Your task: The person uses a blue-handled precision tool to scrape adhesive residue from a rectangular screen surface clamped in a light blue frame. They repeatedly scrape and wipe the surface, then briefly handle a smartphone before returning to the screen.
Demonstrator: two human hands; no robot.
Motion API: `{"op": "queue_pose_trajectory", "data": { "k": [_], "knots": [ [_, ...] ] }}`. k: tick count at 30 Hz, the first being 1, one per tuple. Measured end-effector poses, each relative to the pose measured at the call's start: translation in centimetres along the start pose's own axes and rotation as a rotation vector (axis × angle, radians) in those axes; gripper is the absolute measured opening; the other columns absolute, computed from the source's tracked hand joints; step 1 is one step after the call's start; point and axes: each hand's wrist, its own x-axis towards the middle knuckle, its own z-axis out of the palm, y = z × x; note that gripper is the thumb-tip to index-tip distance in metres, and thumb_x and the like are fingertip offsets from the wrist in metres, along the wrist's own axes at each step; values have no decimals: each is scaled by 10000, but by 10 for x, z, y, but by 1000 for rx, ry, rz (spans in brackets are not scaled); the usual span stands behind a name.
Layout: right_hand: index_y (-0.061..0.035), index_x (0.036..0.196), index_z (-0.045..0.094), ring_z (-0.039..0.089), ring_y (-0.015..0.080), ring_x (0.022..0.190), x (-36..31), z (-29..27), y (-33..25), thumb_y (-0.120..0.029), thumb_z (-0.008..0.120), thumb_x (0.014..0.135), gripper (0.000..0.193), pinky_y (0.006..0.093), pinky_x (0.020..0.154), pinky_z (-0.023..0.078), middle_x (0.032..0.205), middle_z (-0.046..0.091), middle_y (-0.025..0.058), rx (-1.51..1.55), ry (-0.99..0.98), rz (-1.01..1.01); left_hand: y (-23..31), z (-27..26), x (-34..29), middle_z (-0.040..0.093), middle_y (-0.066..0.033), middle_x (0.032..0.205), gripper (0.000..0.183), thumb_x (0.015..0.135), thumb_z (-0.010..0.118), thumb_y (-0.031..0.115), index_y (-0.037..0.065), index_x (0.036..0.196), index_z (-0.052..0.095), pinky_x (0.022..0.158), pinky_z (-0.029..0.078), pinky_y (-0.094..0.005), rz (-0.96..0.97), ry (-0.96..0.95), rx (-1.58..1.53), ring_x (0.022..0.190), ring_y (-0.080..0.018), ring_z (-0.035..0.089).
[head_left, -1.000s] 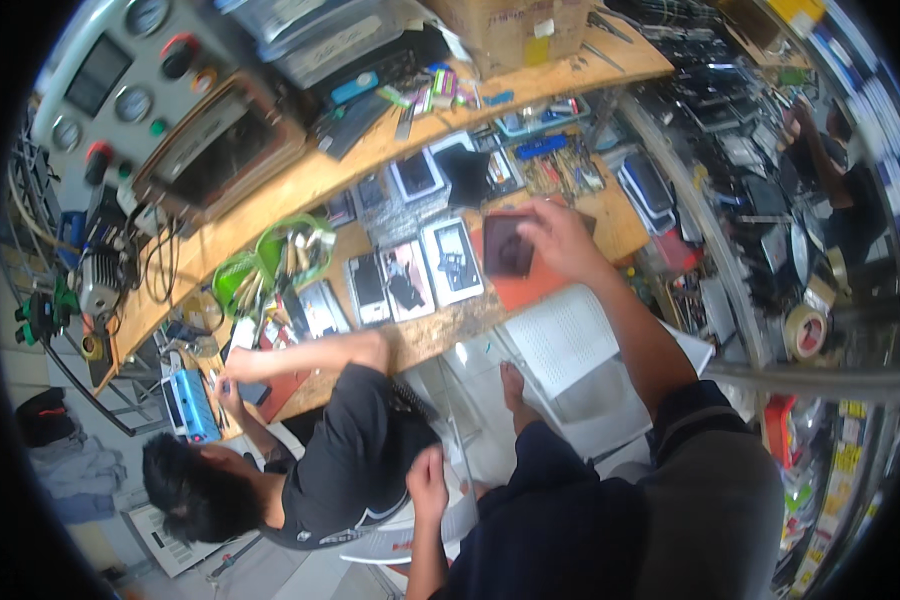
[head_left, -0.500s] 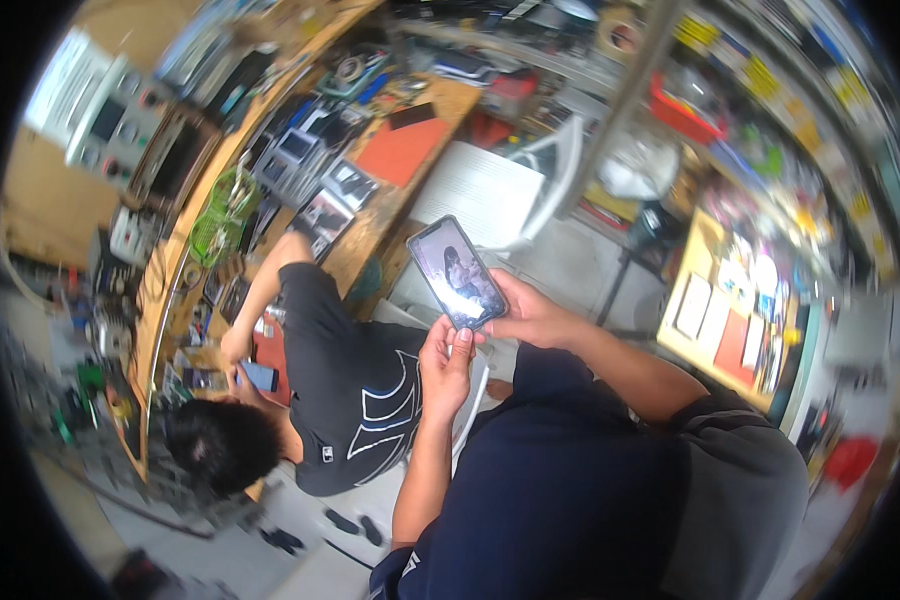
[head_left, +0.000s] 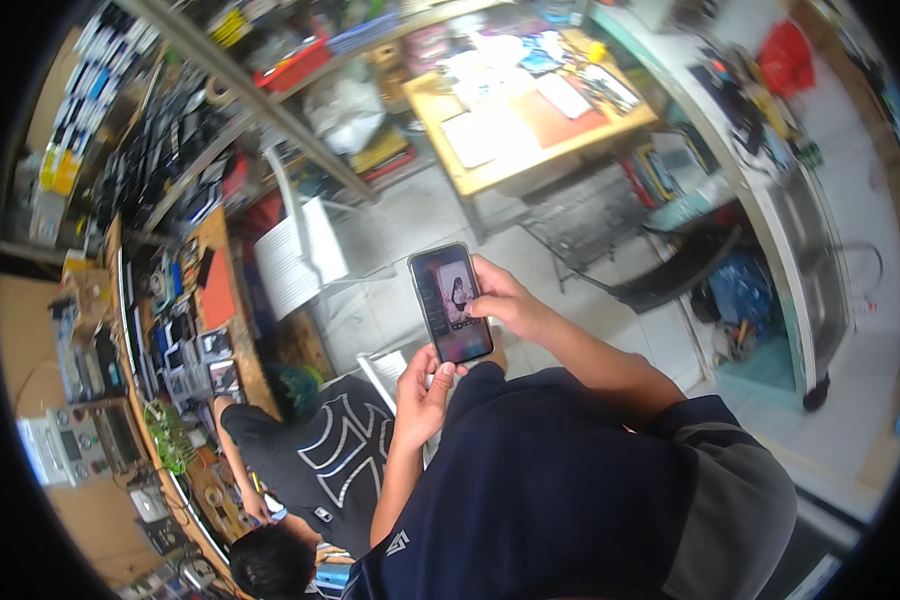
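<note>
A dark-framed smartphone (head_left: 436,318) is upright in front of me, its lit screen showing a picture of a long-haired figure with dark bands around it. My left hand (head_left: 422,398) is closed around the phone's lower left corner, the thumb along the bottom edge. At the right edge, my right hand (head_left: 510,305) grips the phone with its thumb over the screen, on the lower part of the picture. Its other fingers are partly hidden behind the phone.
A person in a black shirt (head_left: 342,440) sits close on my left at a cluttered workbench (head_left: 255,375). White chairs (head_left: 300,260) stand ahead. Beyond are a small wooden table (head_left: 490,178) with papers, a metal post (head_left: 260,110), and a dark folding chair (head_left: 670,285) at right.
My view has turned to the right, so the workbench and the person shift left. The picture on the phone is now smaller, and my right thumb has moved from the lower edge onto the screen.
</note>
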Motion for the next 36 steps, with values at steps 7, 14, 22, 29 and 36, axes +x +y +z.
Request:
{"op": "queue_pose_trajectory", "data": {
  "k": [7,14,22,29,36],
  "knots": [
    [-54,1410,564,673,110,1083,-223,-85,-43,-253,471,1128,357,305,901,557,1201,696,29,-17,391,54,-39,151,-43,742,-39,994,304,1085,623,185,-4,1322,622,733,447,-234,-56,-406,88,826,-63,575],
    [-21,1454,530,647,162,1135,-383,-110,-74,-212,461,1115,396,339,997,517,1258,667,83,-124,794,-193,-43,294,-54,729,-80,1161,288,1085,606,116,-33,1327,560,972,502,-276,-97,-858,101,1059,-139,689],
    [-35,1492,523,646,153,1077,-449,-192,-106,-243,391,1146,425,317,973,504,1175,704,77,77,1045,-143,-71,409,7,719,-85,1171,281,1078,594,66,-24,1341,559,968,510,-293,-241,-1034,84,1044,-140,680],
    [-47,1470,495,654,82,878,-465,-301,-149,-210,490,1131,376,242,758,534,1035,697,34,-71,958,-41,-88,546,92,643,-137,1391,734,1076,386,631,40,1488,527,1093,456,-410,-519,-834,-87,1278,-259,622],
    [-55,1197,523,672,119,680,-391,-369,-189,-247,661,1064,271,306,597,521,771,723,77,-356,993,-129,-52,598,174,704,-151,1071,872,1003,321,765,-13,1221,647,833,590,-443,-617,-652,-720,935,-302,699]
  ]
}}
